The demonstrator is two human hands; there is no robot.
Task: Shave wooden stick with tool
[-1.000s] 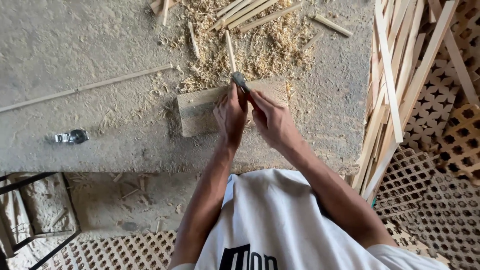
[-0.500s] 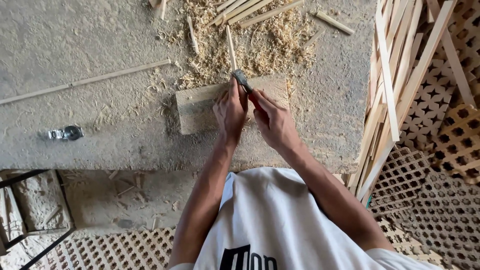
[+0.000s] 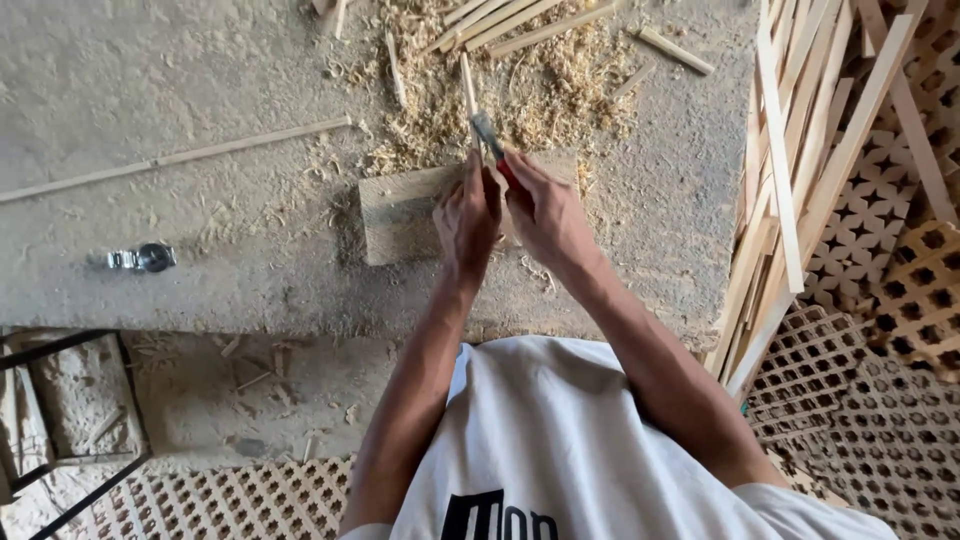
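My left hand (image 3: 466,218) grips a thin wooden stick (image 3: 467,85) that points away from me over a flat wooden block (image 3: 400,208). My right hand (image 3: 545,212) is closed around a red-handled knife (image 3: 490,142), whose grey blade lies against the stick just beyond my fingers. Both hands are pressed close together over the block. The lower part of the stick is hidden inside my hands.
A heap of wood shavings (image 3: 540,85) and short sticks lies beyond the block. A long thin stick (image 3: 180,157) lies at left, a small metal object (image 3: 145,258) below it. Wooden slats (image 3: 800,170) lean over lattice panels (image 3: 890,330) at right. A black metal frame (image 3: 60,420) stands lower left.
The view has shifted slightly; my hands stay together on the stick and knife over the block, with the blade moved only a little along the stick.
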